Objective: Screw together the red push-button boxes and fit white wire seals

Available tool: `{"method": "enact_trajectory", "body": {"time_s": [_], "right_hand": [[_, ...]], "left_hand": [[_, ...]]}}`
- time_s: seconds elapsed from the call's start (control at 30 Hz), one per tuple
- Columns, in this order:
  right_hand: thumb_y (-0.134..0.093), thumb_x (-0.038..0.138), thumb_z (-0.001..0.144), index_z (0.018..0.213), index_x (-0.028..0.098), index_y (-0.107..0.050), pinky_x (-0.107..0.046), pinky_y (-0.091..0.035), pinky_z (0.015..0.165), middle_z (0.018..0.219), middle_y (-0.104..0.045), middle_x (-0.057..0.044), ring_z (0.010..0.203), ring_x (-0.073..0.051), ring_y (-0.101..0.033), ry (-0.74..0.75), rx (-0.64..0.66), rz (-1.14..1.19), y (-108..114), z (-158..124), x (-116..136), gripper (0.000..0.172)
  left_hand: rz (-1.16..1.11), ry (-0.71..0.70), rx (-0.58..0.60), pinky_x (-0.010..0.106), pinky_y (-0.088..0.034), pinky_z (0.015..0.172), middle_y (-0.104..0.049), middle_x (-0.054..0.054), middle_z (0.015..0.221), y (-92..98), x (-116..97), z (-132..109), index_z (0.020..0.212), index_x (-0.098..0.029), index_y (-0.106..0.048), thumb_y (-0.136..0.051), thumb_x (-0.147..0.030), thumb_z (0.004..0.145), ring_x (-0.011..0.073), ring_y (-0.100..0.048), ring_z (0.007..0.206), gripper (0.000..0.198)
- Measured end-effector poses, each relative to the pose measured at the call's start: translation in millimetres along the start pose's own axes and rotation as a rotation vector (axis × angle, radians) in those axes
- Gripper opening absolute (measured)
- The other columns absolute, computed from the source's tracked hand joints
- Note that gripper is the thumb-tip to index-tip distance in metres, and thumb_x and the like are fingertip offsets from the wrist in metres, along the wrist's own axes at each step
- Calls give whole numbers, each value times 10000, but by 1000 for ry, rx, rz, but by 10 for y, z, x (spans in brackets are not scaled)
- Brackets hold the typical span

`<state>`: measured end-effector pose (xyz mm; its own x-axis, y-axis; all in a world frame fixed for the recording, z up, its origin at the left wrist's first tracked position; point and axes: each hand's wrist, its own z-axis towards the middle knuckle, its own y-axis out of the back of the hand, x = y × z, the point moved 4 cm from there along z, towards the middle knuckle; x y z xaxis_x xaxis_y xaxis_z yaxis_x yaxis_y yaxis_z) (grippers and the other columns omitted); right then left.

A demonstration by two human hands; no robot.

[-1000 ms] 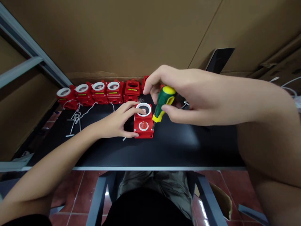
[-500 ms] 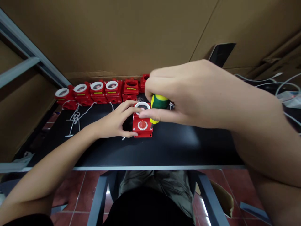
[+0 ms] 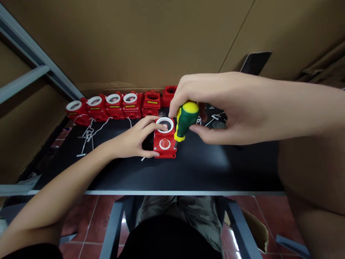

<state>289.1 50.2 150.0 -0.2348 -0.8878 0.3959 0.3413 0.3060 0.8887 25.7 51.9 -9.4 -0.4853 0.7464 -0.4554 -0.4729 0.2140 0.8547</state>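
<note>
A red box (image 3: 164, 144) with a white ring and a round lens on top stands in the middle of the black table (image 3: 205, 169). My left hand (image 3: 133, 140) grips its left side, one finger resting on the white ring. My right hand (image 3: 212, 106) is closed round the green and yellow handle of a screwdriver (image 3: 185, 121). The screwdriver stands nearly upright, its tip at the box's near right corner.
A row of several similar red boxes (image 3: 113, 104) lines the table's back edge against brown cardboard (image 3: 151, 43). White cords and small metal pins (image 3: 87, 135) lie at the left. Small metal parts (image 3: 215, 120) lie behind my right hand. A metal frame (image 3: 29, 72) rises at the left.
My right hand has twisted on the screwdriver handle, covering it half a second ago and now showing it again. The left hand and the box have stayed put.
</note>
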Motion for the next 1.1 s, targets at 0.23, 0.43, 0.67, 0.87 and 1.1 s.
{"method": "enact_trajectory", "body": {"time_s": [0.23,0.43,0.67,0.87,1.1], "right_hand": [[-745,280,1000,1102,331,-802,-415,-630,745,1033,-803,-37,820,-217,-709,2,-51,-21,33,-10,-10,128],[-818,313,1030,1018,297,-745,-388,-592,714,913,-757,5,751,-172,-693,44,-106,-154,26,-37,-45,75],[-951,455,1010,942,271,-616,-365,-492,669,799,-678,66,665,-133,-613,32,-167,-264,-36,4,-37,388],[-792,545,1079,902,271,-610,-364,-346,624,878,-661,4,721,-165,-534,-49,-178,-397,-91,67,-24,374],[-673,307,1093,1149,350,-799,-398,-634,905,1202,-814,-41,1062,-250,-766,45,-37,-1,-56,99,48,145]], "left_hand": [[-13,-1,-18,645,-526,1382,-542,210,1671,9,-16,-7,1650,-288,-594,-949,-558,1004,440,-595,1586,785],[-3,8,-5,639,-512,1394,-517,218,1695,3,-38,1,1633,-272,-591,-921,-590,1025,436,-576,1602,761],[-28,52,13,669,-520,1383,-548,216,1668,20,-33,11,1597,-258,-646,-922,-632,1009,448,-586,1567,750],[-35,9,-19,665,-513,1394,-562,214,1676,14,-16,21,1644,-264,-632,-923,-661,999,458,-591,1582,811],[2,-5,-14,643,-538,1373,-566,226,1670,18,-36,18,1665,-259,-603,-933,-623,1005,450,-602,1562,823]]}}
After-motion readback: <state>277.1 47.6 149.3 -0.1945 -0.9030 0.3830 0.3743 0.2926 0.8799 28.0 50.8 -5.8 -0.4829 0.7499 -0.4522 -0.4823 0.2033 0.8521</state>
